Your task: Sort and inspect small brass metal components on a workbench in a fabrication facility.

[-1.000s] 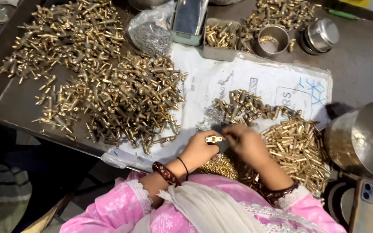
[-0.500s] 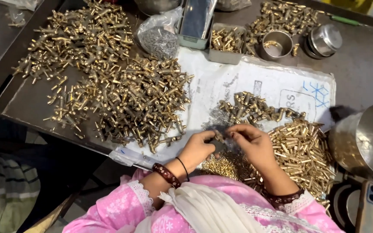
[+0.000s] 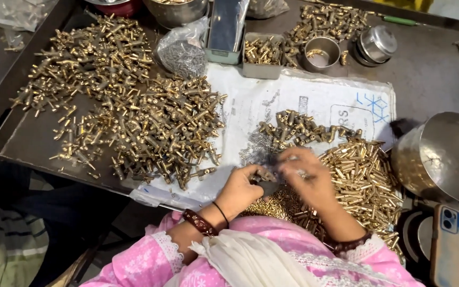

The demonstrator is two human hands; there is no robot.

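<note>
We work with both hands close together at the near edge of the table [image 3: 436,69], over a white printed sheet [image 3: 272,101] spread on its dark top. Our left hand [image 3: 243,188] curls its fingers around a small brass fitting [image 3: 264,175], pinching it between thumb and fingertips. Our right hand [image 3: 306,178] meets it from the other side, its fingers bent toward the same piece; motion blur hides whether they grip it or only touch it. A dark beaded bangle [image 3: 200,222] and a thin black band sit on our left wrist, and pink sleeves cover both arms.

Just beyond our hands lies a small heap of brass fittings [image 3: 298,127] on the sheet. To the right, touching our right hand, is a dense pile of straight brass pins [image 3: 365,175]. To the left, a wide scatter of assembled brass parts [image 3: 128,111] covers the table and the sheet's left edge.

At the far side stand a clear bag of small grey pieces [image 3: 181,53], a rectangular tin of brass bits [image 3: 261,53], a round steel cup [image 3: 320,53] and a lidded steel container [image 3: 378,43]. A large steel bowl [image 3: 447,157] rests at the right edge, and a phone [image 3: 452,244] lies near it, closer to us.
</note>
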